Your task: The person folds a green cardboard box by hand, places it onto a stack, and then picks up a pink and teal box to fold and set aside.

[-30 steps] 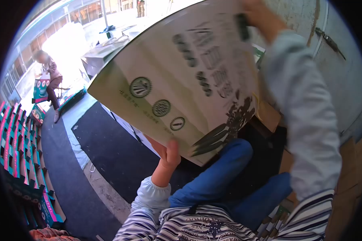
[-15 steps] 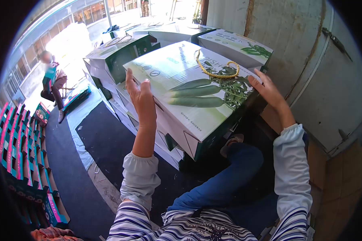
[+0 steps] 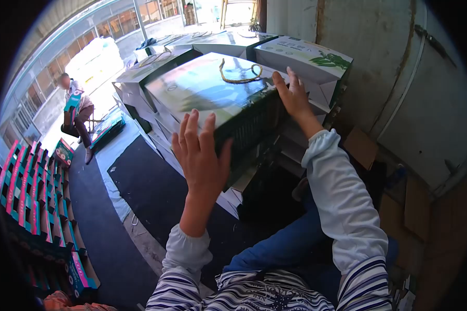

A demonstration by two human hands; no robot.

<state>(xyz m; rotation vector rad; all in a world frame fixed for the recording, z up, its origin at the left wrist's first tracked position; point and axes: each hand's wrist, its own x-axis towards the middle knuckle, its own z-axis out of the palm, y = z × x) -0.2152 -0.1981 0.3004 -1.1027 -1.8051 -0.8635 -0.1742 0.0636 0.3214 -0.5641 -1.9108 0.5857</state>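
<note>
A white and green gift carton with a yellow rope handle rests on a stack of similar cartons, its printed top facing up. My left hand is at the carton's near left corner, fingers stretched and spread, with the thumb by the dark green near side. My right hand is at the right end of the same carton, fingers extended along its edge. Neither hand is wrapped round anything. Glare covers part of the vegetable picture on the lid.
More cartons stand behind, some with rope handles. On the left, rows of teal and pink boxes line the dark floor mat. A seated person holds a teal box farther off. A metal door and brown cardboard are at right.
The carton has shifted away and to the left, showing more of its green near side. My left hand has come to its near corner, and my right hand has moved left with it.
</note>
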